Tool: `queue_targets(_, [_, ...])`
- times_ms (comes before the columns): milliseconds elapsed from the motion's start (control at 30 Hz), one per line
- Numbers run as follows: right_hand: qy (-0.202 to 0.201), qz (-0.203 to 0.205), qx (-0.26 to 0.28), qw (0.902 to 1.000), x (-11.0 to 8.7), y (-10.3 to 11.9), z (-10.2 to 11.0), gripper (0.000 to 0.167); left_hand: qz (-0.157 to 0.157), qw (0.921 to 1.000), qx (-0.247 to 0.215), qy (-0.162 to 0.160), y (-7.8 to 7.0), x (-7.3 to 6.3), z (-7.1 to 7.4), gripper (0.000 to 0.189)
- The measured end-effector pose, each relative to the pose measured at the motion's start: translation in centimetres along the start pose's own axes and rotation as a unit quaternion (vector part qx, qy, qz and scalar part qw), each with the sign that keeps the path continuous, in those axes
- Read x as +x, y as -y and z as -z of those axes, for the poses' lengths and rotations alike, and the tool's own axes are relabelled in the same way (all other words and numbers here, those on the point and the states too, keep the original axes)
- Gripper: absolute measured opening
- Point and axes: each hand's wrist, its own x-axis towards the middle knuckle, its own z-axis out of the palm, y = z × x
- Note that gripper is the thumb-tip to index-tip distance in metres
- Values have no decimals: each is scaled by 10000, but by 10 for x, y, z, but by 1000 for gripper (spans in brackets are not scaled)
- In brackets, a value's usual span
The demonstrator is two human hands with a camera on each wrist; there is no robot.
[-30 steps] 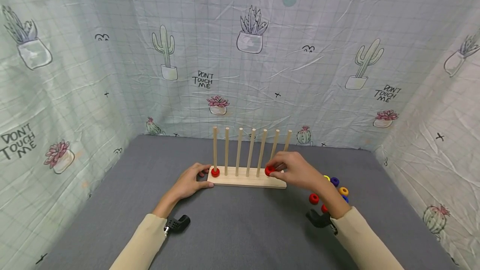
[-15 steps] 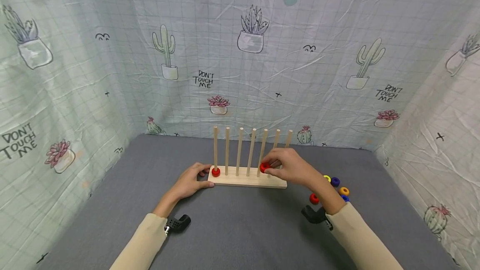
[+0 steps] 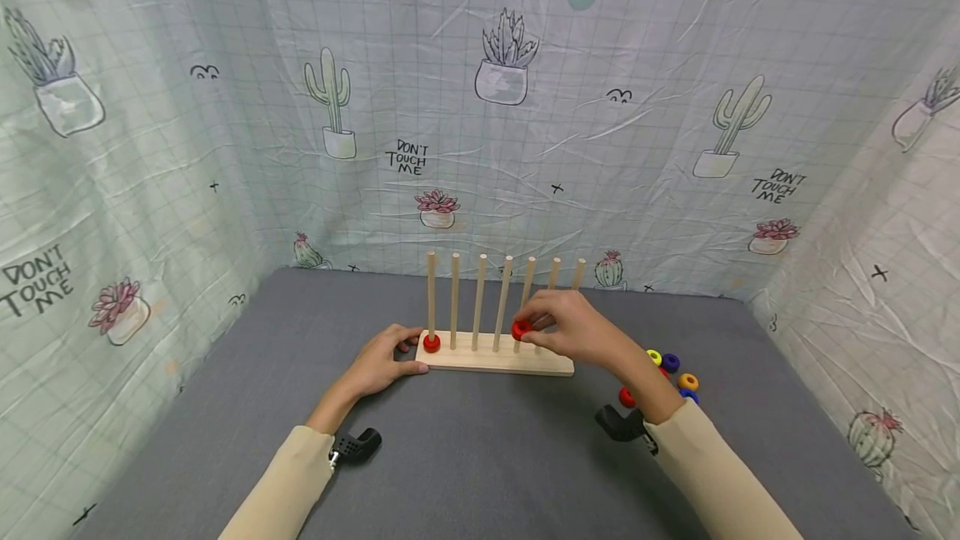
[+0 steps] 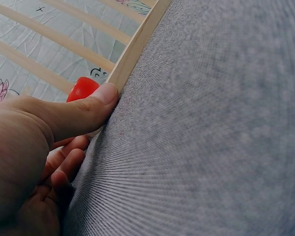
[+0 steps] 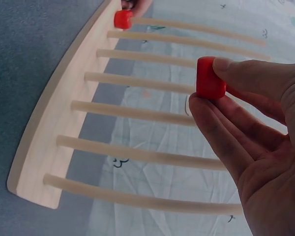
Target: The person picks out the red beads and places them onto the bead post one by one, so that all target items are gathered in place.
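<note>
Right wrist: red bead (image 5: 210, 78) between fingers (image 5: 217, 133).

1. You've got a grey counter (image 3: 480, 457) in front of you, w/ a woven-looking top.
2. Approx. mid-counter: your wooden peg rack (image 3: 480, 363), base flat, long side twd you, 7 pegs up.
3. R of rack, loose on top: yellow ring (image 3: 654, 356) next to dk-blue ring (image 3: 671, 363); nearer you, orange ring (image 3: 688, 382) just beside blue ring (image 3: 689, 396).
4. Red ring (image 3: 626, 397) by your R forearm (image 3: 651, 383), partly hidden.
</note>
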Motion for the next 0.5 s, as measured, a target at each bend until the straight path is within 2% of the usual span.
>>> queue_targets(500, [-55, 291, -16, 9996, 18, 15, 1, 21, 7, 10000, -1, 15, 2, 1, 0, 68])
